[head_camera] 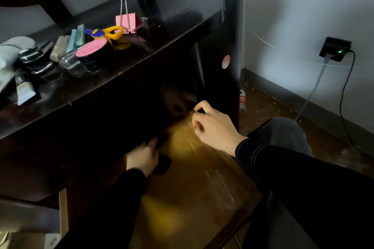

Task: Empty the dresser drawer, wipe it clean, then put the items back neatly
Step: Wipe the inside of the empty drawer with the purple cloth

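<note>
The dresser drawer (pixel 202 218) is pulled open, and its brown bottom is lit and scratched. My left hand (pixel 142 158) reaches in under the dresser top and grips a small black object (pixel 163 164), which is blurred. At the drawer's back right, the curled fingers of my right hand (pixel 212 127) pinch what looks like thin clear plastic (pixel 219 190) that glints across the bottom. Items stand on the dresser top (pixel 162 32): a pink binder clip (pixel 129 22), yellow and blue scissors (pixel 107 32), a pink-lidded round tin (pixel 94 50), a glass bottle (pixel 70 62), a hairbrush (pixel 36 58) and tubes (pixel 25 91).
The dresser's dark side panel (pixel 222 56) stands to the right of the drawer. A plastic bottle (pixel 242 100) lies on the dusty floor beside it. A charger (pixel 335 49) with cables hangs from the wall socket. My knee (pixel 283 133) is close to the drawer's right side.
</note>
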Action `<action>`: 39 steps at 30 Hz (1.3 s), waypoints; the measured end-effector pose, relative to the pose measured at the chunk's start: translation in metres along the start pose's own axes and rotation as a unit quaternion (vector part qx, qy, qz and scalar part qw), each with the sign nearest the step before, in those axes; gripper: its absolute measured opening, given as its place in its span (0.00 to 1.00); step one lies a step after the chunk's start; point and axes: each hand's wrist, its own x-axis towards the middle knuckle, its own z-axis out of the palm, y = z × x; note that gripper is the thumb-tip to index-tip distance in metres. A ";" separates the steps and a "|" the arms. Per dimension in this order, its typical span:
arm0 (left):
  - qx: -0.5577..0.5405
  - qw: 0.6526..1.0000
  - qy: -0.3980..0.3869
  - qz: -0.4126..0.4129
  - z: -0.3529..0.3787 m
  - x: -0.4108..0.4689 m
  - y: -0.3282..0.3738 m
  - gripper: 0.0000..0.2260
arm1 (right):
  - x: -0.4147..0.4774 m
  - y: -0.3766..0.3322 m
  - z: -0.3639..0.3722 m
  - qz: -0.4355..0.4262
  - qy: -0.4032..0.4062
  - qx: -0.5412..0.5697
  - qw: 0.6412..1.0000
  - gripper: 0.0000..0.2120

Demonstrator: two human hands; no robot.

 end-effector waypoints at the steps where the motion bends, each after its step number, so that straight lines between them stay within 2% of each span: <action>1: -0.052 0.994 0.028 -0.093 0.001 0.013 0.002 0.18 | 0.000 0.000 0.001 0.000 -0.001 0.000 1.000 0.02; 2: -0.106 0.979 0.049 -0.168 0.002 0.021 0.006 0.13 | 0.000 0.001 0.002 0.000 -0.003 0.000 1.000 0.02; 3: -0.142 0.965 0.063 -0.210 0.002 0.024 0.014 0.08 | 0.000 0.001 0.002 0.000 -0.004 -0.001 1.000 0.02; 4: -0.153 0.963 0.069 -0.209 0.000 0.024 0.023 0.06 | 0.000 0.001 0.002 0.000 -0.003 -0.002 1.000 0.02; 5: -0.134 0.971 0.072 -0.183 0.000 0.022 0.032 0.09 | 0.000 0.001 0.002 -0.001 -0.001 -0.001 1.000 0.02; 7: -0.074 0.991 0.032 -0.110 0.000 0.009 0.042 0.20 | 0.000 -0.001 0.000 -0.001 0.007 0.004 1.000 0.02; 9: -0.045 0.999 0.007 -0.001 0.007 -0.015 0.042 0.23 | -0.001 -0.002 -0.001 0.000 0.010 0.007 1.000 0.02; 12: -0.032 0.976 0.010 0.213 0.019 -0.055 0.019 0.23 | -0.002 -0.002 0.000 -0.005 0.010 0.001 1.000 0.01; 13: -0.027 0.968 0.011 0.248 0.021 -0.054 0.008 0.23 | -0.001 -0.001 0.000 -0.006 0.010 0.000 1.000 0.01; 14: -0.020 0.970 0.006 0.240 0.022 -0.044 -0.001 0.22 | -0.001 0.000 0.001 -0.005 0.011 -0.001 1.000 0.01; 15: -0.018 0.981 0.008 0.194 0.022 -0.030 -0.006 0.22 | 0.000 0.000 0.001 -0.004 0.012 -0.001 1.000 0.02; 17: -0.043 0.998 0.022 0.028 0.019 -0.002 -0.007 0.22 | 0.000 0.002 0.003 -0.005 0.010 0.001 1.000 0.02; 19: -0.070 0.992 0.036 -0.096 0.015 0.013 0.006 0.22 | 0.000 0.004 0.005 -0.002 0.006 0.007 1.000 0.02; 21: -0.061 0.992 0.020 -0.104 0.012 0.015 0.028 0.24 | 0.000 0.004 0.005 0.002 0.007 0.008 1.000 0.02; 23: -0.042 0.999 -0.006 -0.019 0.013 -0.002 0.047 0.25 | 0.000 0.003 0.004 -0.001 0.004 0.006 1.000 0.02; 25: -0.033 0.992 -0.035 0.118 0.013 -0.034 0.057 0.25 | -0.001 0.002 0.003 0.002 0.002 0.004 1.000 0.01; 28: -0.024 0.943 -0.067 0.325 0.016 -0.081 0.049 0.25 | -0.001 0.001 0.002 0.003 0.002 0.004 1.000 0.02; 30: -0.003 0.931 -0.066 0.360 0.013 -0.082 0.040 0.24 | -0.001 0.002 0.002 -0.001 0.003 -0.001 1.000 0.02; 32: -0.015 0.958 -0.059 0.280 0.007 -0.052 0.034 0.24 | -0.001 0.003 0.003 -0.004 0.005 -0.003 1.000 0.02; 34: -0.052 0.988 -0.050 0.138 0.001 -0.014 0.031 0.24 | 0.000 0.004 0.004 -0.005 0.007 0.001 1.000 0.03; 36: -0.089 0.994 -0.055 0.001 0.002 0.013 0.034 0.24 | 0.000 0.004 0.004 -0.002 0.006 0.003 1.000 0.04; 37: -0.096 0.993 -0.049 -0.045 0.004 0.019 0.039 0.24 | 0.000 0.003 0.004 0.000 0.006 0.002 1.000 0.04; 39: -0.080 0.994 -0.033 -0.062 0.008 0.018 0.053 0.24 | 0.000 0.002 0.003 0.002 0.003 -0.001 1.000 0.05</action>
